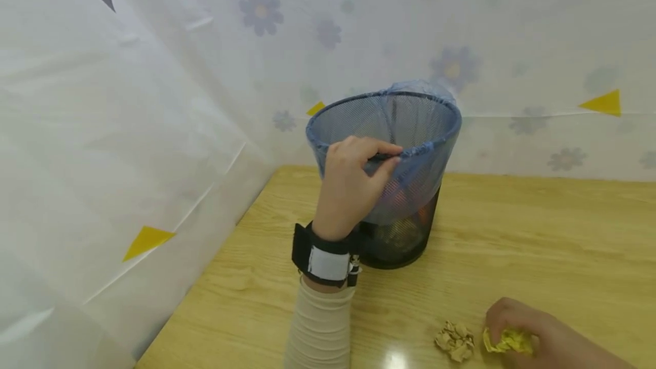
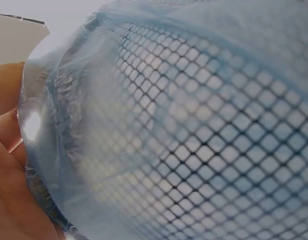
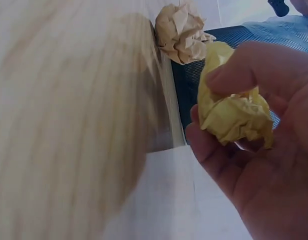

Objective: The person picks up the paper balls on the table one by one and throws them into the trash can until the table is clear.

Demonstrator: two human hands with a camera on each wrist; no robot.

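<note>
A black mesh waste bin (image 1: 405, 226) lined with a thin blue plastic bag (image 1: 435, 130) stands on the wooden table (image 1: 538, 226). My left hand (image 1: 353, 184) pinches the near rim of the bin, thumb and fingers curled over the bag's edge. The left wrist view is filled by the mesh and blue liner (image 2: 194, 130). At the lower right my right hand (image 1: 528, 332) grips a crumpled yellow paper ball (image 1: 504, 341) (image 3: 234, 112). A crumpled tan paper ball (image 1: 455, 341) (image 3: 181, 32) lies on the table just left of it.
White plastic sheeting with flower prints and yellow triangles (image 1: 602, 103) lines the back and left sides. The table's left edge (image 1: 205, 278) runs along the sheeting. Orange and dark things show through the bin's mesh (image 1: 405, 204).
</note>
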